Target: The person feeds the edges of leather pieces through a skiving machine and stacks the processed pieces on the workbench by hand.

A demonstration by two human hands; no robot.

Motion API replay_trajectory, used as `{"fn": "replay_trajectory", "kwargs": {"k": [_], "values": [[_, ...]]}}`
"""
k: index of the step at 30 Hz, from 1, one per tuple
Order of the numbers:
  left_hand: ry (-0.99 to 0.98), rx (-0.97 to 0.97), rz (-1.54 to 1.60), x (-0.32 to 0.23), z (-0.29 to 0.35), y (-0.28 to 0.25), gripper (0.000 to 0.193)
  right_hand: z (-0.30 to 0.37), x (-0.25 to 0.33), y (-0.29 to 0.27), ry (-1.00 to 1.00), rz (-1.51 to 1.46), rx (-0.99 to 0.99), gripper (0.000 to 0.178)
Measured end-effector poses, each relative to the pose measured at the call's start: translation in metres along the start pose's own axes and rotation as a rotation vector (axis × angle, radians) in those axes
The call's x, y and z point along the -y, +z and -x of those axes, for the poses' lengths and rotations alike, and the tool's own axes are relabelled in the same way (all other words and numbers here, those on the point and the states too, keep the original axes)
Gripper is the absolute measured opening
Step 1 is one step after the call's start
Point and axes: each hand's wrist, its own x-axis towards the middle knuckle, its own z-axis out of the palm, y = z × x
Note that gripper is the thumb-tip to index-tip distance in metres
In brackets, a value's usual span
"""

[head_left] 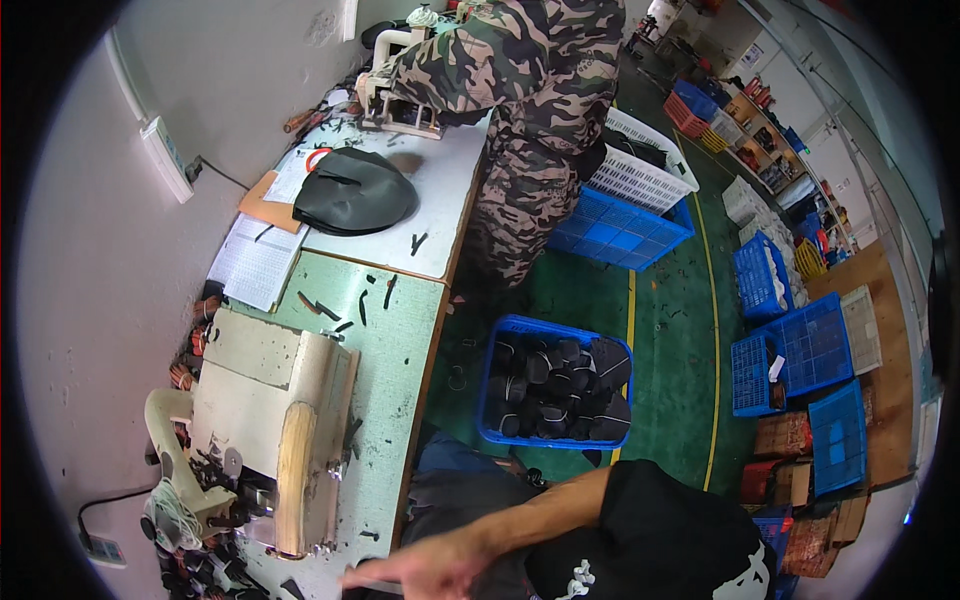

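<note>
Plainly, the cream bench machine (255, 390) sits on the pale-green tabletop (395, 400), up and to the left of the right hand (437, 568) and apart from it, its long axis roughly parallel to the table edge. That hand, the nearer one, points leftward beside the edge with at least one finger stretched out, but whether it holds anything I cannot tell, and the left is out of view. Farther out lie black scraps (388, 291) and, on the green floor (662, 390), a blue crate (553, 442) of dark padded pieces (560, 385).
</note>
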Motion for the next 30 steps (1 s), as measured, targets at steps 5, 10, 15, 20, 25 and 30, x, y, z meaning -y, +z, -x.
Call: {"fn": "replay_trajectory", "kwargs": {"k": [5, 10, 15, 20, 25, 30], "values": [[-0.124, -0.179, -0.024, -0.009, 0.048, -0.014, 0.069, -0.004, 0.013, 0.024, 0.177, 1.528, -0.135, 0.044], [0.274, -0.419, 0.442, 0.04, 0.083, -0.032, 0.065, 0.046, 0.065, 0.056, -0.223, 1.396, -0.272, 0.011], [0.446, 0.116, 0.221, 0.03, 0.078, 0.005, 0.074, 0.034, 0.07, 0.001, -0.306, 0.255, -0.668, 0.033], [-0.259, 0.39, -0.657, -0.046, 0.042, 0.058, 0.08, -0.054, 0.038, -0.019, 0.349, 1.242, -0.498, 0.03], [-0.26, 0.178, 0.075, -0.005, 0.054, 0.038, 0.071, -0.038, 0.061, 0.017, 0.257, 1.366, -0.56, 0.028], [-0.049, -0.053, 0.32, 0.027, 0.033, 0.051, 0.067, 0.006, 0.059, 0.047, 0.025, 0.592, -0.46, 0.072]]}}
